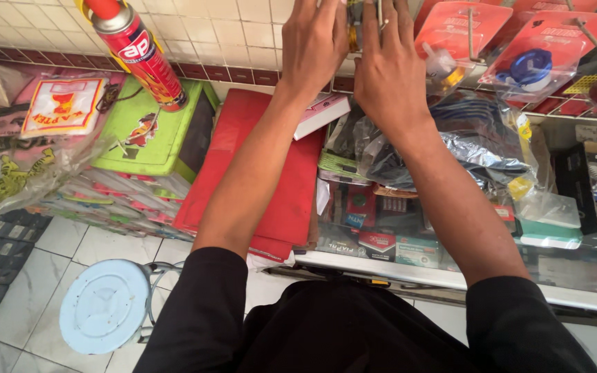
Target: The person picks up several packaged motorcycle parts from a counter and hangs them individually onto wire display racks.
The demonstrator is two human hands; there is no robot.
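Both my arms stretch forward over a shop counter toward the tiled wall. My left hand (314, 41) and my right hand (388, 65) meet at the top of the view around a small yellowish object with thin metal prongs (357, 31). My fingers hide most of it, so I cannot tell which hand grips it. Below my hands lie a white and pink box (323, 114) and crinkled clear plastic bags (450, 148).
A red spray can (138, 52) stands on a green box (153, 131) at left. Red flat packs (243, 173) are stacked mid-counter. Red blister cards (519, 48) hang on hooks at right. A pale blue stool (105, 304) is on the floor tiles.
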